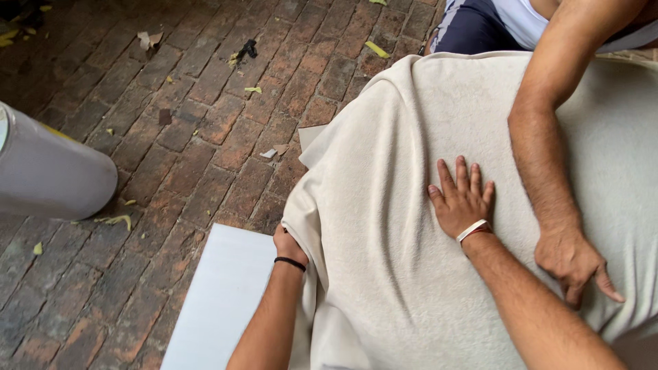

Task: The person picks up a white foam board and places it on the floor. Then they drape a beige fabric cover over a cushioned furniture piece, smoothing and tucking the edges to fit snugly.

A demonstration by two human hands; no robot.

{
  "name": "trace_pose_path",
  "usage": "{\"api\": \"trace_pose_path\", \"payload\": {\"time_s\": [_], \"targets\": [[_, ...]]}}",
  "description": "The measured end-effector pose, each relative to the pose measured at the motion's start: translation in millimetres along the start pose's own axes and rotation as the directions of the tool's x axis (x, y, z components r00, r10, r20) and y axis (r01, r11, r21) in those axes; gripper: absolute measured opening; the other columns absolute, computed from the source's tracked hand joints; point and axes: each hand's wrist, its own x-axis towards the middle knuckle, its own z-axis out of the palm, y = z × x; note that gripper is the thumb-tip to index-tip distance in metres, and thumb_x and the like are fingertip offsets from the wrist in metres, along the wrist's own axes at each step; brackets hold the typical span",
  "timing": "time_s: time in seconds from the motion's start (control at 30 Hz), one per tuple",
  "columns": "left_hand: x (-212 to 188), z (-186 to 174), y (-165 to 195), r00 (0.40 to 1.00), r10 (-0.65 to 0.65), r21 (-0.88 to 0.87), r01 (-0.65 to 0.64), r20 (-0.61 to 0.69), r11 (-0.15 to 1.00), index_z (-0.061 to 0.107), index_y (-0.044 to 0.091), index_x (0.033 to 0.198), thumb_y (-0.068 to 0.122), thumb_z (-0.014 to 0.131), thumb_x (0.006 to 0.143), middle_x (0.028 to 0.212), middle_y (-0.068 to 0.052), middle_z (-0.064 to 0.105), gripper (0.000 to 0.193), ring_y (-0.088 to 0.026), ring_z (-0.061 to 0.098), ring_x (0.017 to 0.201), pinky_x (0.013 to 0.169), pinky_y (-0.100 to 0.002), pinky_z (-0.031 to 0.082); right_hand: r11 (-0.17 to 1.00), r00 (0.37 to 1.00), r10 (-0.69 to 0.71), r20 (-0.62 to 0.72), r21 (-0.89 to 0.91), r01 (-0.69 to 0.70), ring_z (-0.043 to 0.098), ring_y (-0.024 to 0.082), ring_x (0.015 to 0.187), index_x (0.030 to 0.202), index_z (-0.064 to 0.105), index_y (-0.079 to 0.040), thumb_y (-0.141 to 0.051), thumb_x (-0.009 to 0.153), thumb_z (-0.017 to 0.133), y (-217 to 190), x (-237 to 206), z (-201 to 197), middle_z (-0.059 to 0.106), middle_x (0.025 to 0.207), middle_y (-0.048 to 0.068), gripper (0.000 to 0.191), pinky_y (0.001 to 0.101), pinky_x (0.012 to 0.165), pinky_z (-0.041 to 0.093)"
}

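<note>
A large cream fleece cloth (425, 137) lies draped over a raised surface on the right. My left hand (288, 245), with a black band at the wrist, grips the cloth's hanging left edge. My right hand (462, 199), wearing a white and red wristband, presses flat on top of the cloth with fingers spread. Another person's arm reaches down from the top right, and their hand (576, 264) presses on the cloth just right of my right hand.
A white flat board (219, 301) lies on the brick floor (205, 137) below the cloth's edge. A grey roll (48, 171) lies at the left. Yellow scraps and bits of debris litter the bricks. The other person stands at the top right.
</note>
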Motion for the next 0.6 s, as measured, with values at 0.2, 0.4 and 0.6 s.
{"api": "trace_pose_path", "payload": {"time_s": [0.2, 0.4, 0.6], "targets": [[-18.9, 27.5, 39.3, 0.988, -0.149, 0.165, 0.152, -0.029, 0.975, 0.067, 0.006, 0.127, 0.049, 0.049, 0.095, 0.117, -0.015, 0.073, 0.057, -0.031, 0.07, 0.103, 0.095, -0.044, 0.056, 0.998, 0.999, -0.031, -0.007, -0.05, 0.031, -0.003, 0.035, 0.155, 0.163, 0.0, -0.034, -0.06, 0.101, 0.014, 0.8, 8.0, 10.7, -0.004, 0.171, 0.009, 0.069, 0.0617, 0.12, -0.006], [-22.0, 56.7, 69.0, 0.986, -0.118, 0.476, 0.16, -0.117, 0.865, 0.071, 0.008, 0.121, 0.051, 0.067, 0.089, 0.1, -0.009, 0.077, 0.054, -0.024, 0.07, 0.087, 0.083, -0.037, 0.057, 0.998, 0.998, -0.06, 0.003, -0.002, 0.06, -0.006, 0.037, 0.156, 0.164, 0.001, -0.032, -0.06, 0.102, 0.016, -7.2, 13.3, 8.1, -0.004, 0.171, 0.012, 0.07, 0.0644, 0.119, -0.009], [-28.4, 84.1, 92.2, 0.989, 0.033, 0.415, 0.03, -0.145, 0.91, 0.064, 0.008, 0.123, 0.047, 0.067, 0.091, 0.104, -0.01, 0.074, 0.051, -0.026, 0.069, 0.095, 0.089, -0.039, 0.057, 0.997, 0.997, -0.074, -0.011, 0.008, 0.074, -0.005, 0.039, 0.155, 0.163, 0.002, -0.031, -0.06, 0.101, 0.018, -12.5, 16.2, 7.0, -0.003, 0.17, 0.014, 0.071, 0.0649, 0.118, -0.009]]}}
